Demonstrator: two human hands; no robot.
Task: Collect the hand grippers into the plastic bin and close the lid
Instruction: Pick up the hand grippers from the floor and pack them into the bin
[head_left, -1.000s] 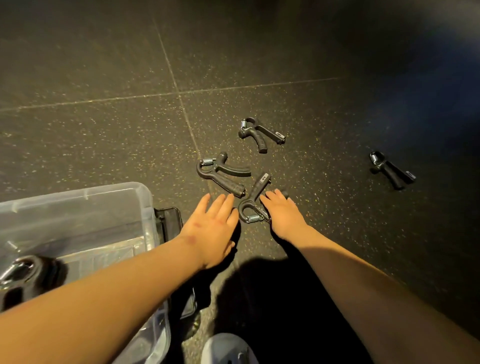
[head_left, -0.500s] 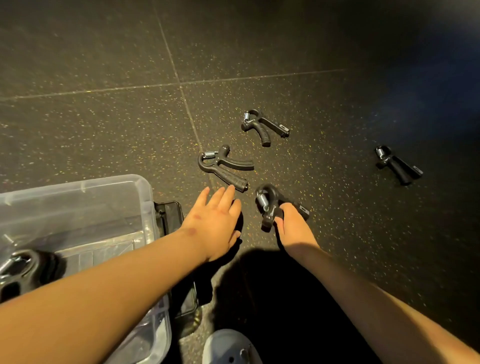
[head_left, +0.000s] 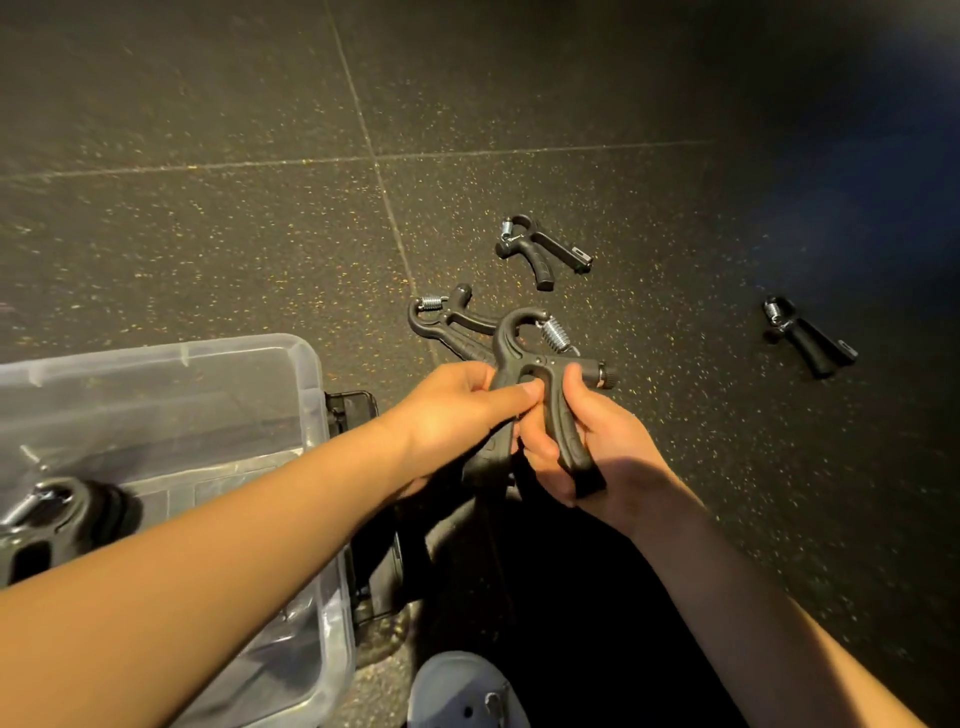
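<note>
Head view: left hand (head_left: 457, 415) and right hand (head_left: 597, 457) meet on one hand gripper (head_left: 506, 345), each curled round a handle. Left of them, the plastic bin (head_left: 306, 364) holds what looks like another gripper (head_left: 52, 514). Just beyond the hands lies a second gripper (head_left: 441, 317), a third gripper (head_left: 540, 244) farther out, and a fourth gripper (head_left: 810, 338) far right.

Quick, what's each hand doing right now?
Left hand: closed on one handle of a gripper.
Right hand: closed on the other handle of the same gripper.
</note>
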